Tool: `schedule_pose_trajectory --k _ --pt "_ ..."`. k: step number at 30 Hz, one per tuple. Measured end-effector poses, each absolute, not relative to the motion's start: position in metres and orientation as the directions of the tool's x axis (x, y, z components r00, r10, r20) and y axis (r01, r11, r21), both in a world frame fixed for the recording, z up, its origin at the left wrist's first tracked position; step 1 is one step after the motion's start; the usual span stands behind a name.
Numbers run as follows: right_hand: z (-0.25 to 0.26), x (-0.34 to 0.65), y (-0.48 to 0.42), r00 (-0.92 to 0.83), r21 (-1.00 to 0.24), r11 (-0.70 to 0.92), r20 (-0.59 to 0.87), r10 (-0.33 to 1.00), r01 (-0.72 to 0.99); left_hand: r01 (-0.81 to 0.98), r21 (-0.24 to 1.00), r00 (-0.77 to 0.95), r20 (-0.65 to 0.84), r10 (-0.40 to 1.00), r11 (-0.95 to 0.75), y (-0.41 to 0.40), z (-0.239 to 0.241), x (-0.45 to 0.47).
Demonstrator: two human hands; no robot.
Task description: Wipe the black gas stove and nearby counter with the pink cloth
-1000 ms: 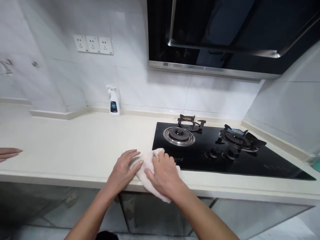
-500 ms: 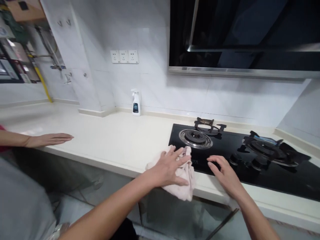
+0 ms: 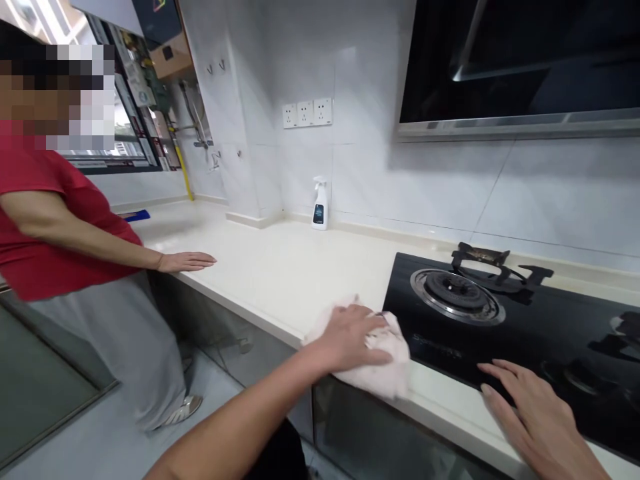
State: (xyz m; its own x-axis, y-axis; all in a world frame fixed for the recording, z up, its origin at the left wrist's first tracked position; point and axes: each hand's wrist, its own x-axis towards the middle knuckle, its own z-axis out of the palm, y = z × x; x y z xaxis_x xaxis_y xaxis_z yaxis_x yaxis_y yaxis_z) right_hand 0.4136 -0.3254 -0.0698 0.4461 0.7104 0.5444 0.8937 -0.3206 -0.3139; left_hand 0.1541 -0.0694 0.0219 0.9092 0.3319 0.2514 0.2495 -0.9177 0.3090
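Note:
My left hand presses down on a crumpled white cloth, which lies on the cream worktop at its front edge, next to the black glass gas hob. Part of the cloth hangs over the edge. My right hand rests flat with its fingers apart on the hob's front corner, holding nothing and well to the right of the cloth. A round burner with its iron pan support sits beyond the cloth. The rest of the hob runs out of view to the right.
A co-worker in a red top stands at the left with one hand on the worktop. A spray bottle stands against the tiled wall below wall sockets. A black range hood hangs above the hob.
My view has swung left, bringing the co-worker into sight. My right hand has left the cloth and moved right across the hob, while my left hand stays on the cloth.

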Motion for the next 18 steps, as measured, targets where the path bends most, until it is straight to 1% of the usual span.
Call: schedule_pose_trajectory --k 2,6,8,10,12,15,18 --pt "-0.066 0.409 -0.325 0.452 -0.320 -0.322 0.552 0.700 0.891 0.364 0.270 0.869 0.248 0.429 -0.892 -0.043 0.024 0.132" --pt "-0.059 0.402 -0.324 0.465 -0.337 -0.326 0.550 0.694 0.883 0.598 0.095 0.765 0.228 0.603 -0.796 -0.002 0.030 0.086" --pt "-0.058 0.400 -0.325 0.470 -0.342 -0.328 0.543 0.695 0.880 0.684 0.054 0.703 0.217 0.678 -0.727 0.005 0.031 0.064" --pt "-0.060 0.400 -0.326 0.471 -0.344 -0.328 0.542 0.696 0.880 0.721 0.040 0.667 0.232 0.708 -0.692 0.006 0.027 0.047" --pt "-0.062 0.400 -0.327 0.467 -0.343 -0.322 0.551 0.692 0.882 0.704 0.021 0.676 0.287 0.679 -0.710 0.004 0.019 0.036" --pt "-0.063 0.400 -0.328 0.455 -0.343 -0.307 0.559 0.693 0.888 0.626 -0.006 0.724 0.378 0.577 -0.780 0.002 0.006 0.029" --pt "-0.059 0.398 -0.330 0.461 -0.349 -0.309 0.558 0.690 0.885 0.524 -0.010 0.768 0.437 0.467 -0.852 -0.002 -0.004 0.030"
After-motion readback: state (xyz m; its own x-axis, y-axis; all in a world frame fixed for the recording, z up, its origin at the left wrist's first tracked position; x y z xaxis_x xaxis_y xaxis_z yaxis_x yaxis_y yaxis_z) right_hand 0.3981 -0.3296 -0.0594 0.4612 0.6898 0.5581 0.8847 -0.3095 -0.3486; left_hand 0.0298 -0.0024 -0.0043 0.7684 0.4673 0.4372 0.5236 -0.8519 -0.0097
